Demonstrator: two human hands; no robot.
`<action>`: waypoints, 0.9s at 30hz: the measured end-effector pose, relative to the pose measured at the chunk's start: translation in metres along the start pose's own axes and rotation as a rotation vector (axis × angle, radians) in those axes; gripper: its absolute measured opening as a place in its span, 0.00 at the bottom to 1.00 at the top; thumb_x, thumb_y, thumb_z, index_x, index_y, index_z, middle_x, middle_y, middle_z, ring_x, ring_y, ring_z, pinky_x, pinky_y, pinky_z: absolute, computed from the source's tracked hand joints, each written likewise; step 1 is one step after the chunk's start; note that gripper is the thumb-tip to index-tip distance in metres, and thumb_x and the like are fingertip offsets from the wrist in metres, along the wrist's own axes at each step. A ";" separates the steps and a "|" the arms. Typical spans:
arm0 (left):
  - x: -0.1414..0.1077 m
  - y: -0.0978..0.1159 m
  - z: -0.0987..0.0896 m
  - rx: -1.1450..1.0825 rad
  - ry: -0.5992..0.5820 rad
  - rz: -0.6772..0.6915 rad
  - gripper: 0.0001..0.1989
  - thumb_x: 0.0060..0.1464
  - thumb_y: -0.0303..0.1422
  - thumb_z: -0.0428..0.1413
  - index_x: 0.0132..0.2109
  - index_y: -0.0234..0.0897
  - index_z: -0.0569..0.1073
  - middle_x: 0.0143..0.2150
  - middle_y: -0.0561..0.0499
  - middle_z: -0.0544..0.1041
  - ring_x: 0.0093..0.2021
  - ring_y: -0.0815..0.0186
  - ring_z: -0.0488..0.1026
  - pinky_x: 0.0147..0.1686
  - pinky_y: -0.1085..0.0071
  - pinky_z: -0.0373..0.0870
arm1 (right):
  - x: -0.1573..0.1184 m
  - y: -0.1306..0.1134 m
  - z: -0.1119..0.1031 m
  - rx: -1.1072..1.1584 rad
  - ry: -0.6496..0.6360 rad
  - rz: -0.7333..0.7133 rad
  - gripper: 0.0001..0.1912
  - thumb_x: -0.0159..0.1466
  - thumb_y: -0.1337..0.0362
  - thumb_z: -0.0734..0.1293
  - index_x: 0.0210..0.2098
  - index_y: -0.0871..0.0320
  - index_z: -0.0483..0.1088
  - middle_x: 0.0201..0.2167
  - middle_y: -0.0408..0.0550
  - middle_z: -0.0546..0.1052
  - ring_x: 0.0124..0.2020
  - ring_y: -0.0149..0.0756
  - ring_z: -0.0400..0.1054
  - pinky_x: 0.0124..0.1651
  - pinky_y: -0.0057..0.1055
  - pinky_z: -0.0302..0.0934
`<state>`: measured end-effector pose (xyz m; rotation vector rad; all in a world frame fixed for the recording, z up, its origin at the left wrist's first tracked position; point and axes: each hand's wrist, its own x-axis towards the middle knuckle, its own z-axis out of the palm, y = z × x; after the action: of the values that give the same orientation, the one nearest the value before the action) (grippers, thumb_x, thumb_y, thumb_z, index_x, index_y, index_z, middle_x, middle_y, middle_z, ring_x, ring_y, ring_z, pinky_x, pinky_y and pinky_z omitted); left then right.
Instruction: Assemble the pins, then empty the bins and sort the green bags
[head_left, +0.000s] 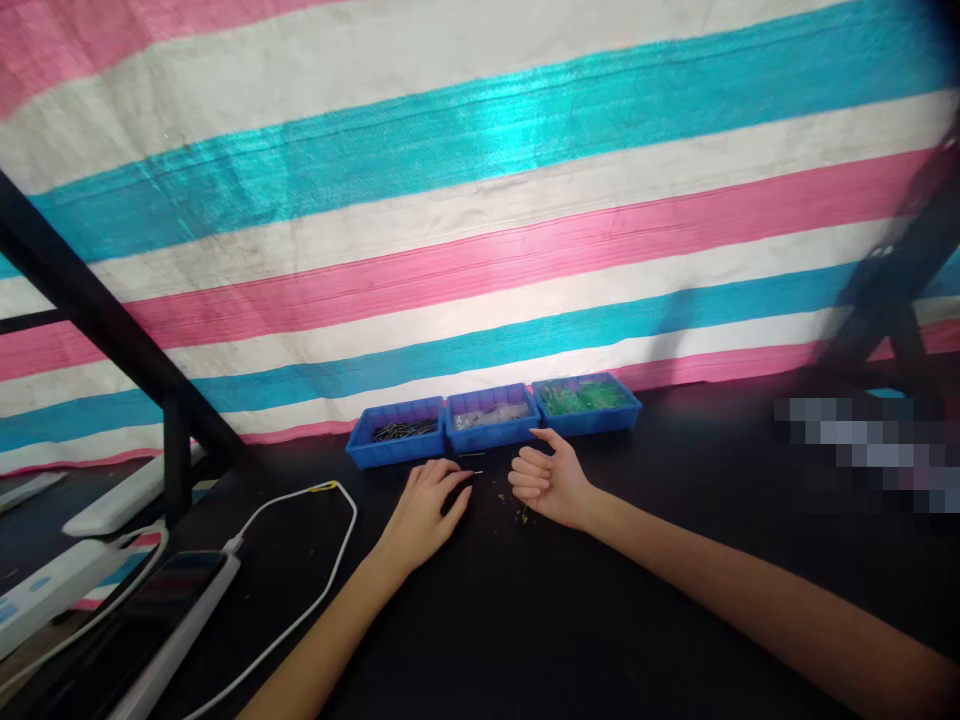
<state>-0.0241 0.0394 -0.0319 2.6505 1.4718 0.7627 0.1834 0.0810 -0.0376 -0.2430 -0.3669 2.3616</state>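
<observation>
My left hand (426, 512) rests palm down on the black table, thumb apart from the fingers and nothing visibly gripped. At its index fingertip lies a thin, pale, pin-like piece (478, 472); whether the finger touches it I cannot tell. My right hand (553, 482) is turned with its curled fingers toward me, thumb sticking out. What those fingers enclose, if anything, is hidden. Small yellowish bits (523, 515) are scattered beside the right hand. Just behind both hands stand three blue bins: one with dark thin pieces (405, 430), one with clear pieces (491, 415), one with green pieces (589, 397).
A white cable (352, 520) loops across the table at left, joined to a phone-like device (172, 610). Farther left are a white power strip (52, 590) and a black metal frame (112, 320). Striped sheeting (480, 240) hangs behind the bins.
</observation>
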 end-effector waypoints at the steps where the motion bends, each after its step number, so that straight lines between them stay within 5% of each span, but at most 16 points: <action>1: 0.000 0.000 0.000 0.006 0.006 -0.001 0.14 0.59 0.34 0.45 0.48 0.40 0.71 0.42 0.47 0.72 0.44 0.62 0.67 0.45 0.63 0.61 | 0.000 0.000 0.000 -0.008 0.003 -0.001 0.26 0.58 0.57 0.58 0.11 0.56 0.39 0.10 0.35 0.43 0.13 0.23 0.38 0.15 0.22 0.44; 27: -0.001 -0.006 0.004 0.126 0.069 -0.128 0.08 0.58 0.34 0.48 0.35 0.40 0.72 0.34 0.52 0.73 0.37 0.63 0.68 0.37 0.66 0.57 | 0.001 0.001 -0.001 0.061 -0.022 0.018 0.24 0.57 0.59 0.59 0.12 0.56 0.40 0.11 0.36 0.44 0.13 0.23 0.39 0.14 0.22 0.41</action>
<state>-0.0277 0.0435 -0.0375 2.6090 1.7438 0.7835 0.1830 0.0813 -0.0391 -0.1927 -0.3035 2.3908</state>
